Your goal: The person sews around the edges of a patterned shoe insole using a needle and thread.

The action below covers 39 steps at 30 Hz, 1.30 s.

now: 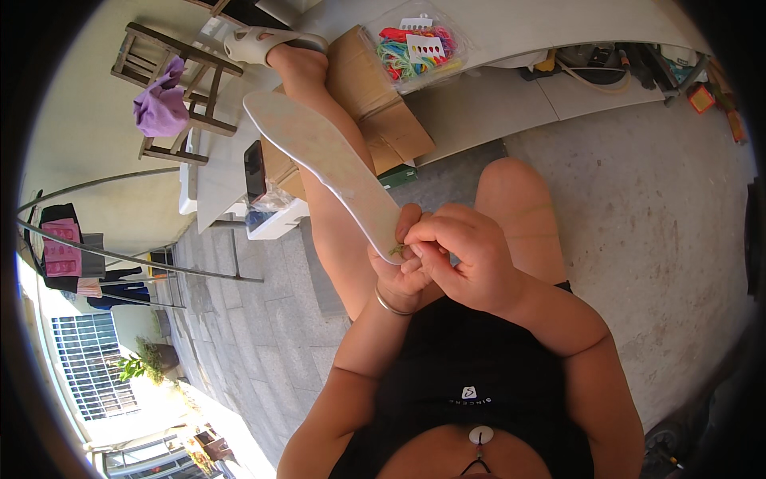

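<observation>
A pale shoe insole (329,155) with a white rim points up and left from my hands, over my leg. My left hand (404,269), with a bangle at the wrist, grips its lower end from beneath. At that end a small tuft of green thread (396,249) shows on the surface. My right hand (464,257) meets the left there, thumb and forefinger pinched at the green thread; a needle cannot be made out. A faint green strand seems to run right across my knee.
A clear plastic tray (461,57) of colourful thread skeins sits on the table beside an open cardboard box (359,90). A phone (254,170) lies left of my leg. Further left, a wooden chair (209,99) bears a purple cloth (161,105). A metal rack (149,263) holds clothes.
</observation>
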Each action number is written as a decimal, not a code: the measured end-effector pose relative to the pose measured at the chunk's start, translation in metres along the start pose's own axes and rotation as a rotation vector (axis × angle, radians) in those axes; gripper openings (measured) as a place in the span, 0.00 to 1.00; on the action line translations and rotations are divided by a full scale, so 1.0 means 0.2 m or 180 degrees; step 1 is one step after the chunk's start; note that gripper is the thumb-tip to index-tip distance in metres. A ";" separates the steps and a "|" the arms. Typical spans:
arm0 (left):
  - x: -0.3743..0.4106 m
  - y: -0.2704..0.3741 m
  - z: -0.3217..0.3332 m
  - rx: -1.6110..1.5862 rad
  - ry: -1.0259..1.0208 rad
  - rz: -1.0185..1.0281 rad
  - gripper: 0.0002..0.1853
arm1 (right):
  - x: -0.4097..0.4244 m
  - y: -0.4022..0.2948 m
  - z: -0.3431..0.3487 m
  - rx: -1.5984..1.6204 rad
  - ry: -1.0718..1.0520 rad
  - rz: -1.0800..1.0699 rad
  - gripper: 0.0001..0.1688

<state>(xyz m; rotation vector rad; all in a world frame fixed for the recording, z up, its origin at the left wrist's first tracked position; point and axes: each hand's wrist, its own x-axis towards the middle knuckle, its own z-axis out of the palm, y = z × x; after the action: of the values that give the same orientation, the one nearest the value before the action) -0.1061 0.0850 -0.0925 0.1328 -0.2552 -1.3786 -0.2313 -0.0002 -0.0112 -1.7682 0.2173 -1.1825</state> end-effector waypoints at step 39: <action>0.04 0.17 0.43 0.4892 0.1732 0.1764 0.08 | -0.11 0.03 -0.65 0.3335 0.1211 0.1203 0.08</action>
<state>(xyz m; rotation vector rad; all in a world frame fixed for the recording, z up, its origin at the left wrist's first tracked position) -0.0949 0.0887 -0.0013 1.5499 -0.7707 -0.3032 -0.3438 -0.0693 -0.0210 -0.5573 0.1062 -1.0439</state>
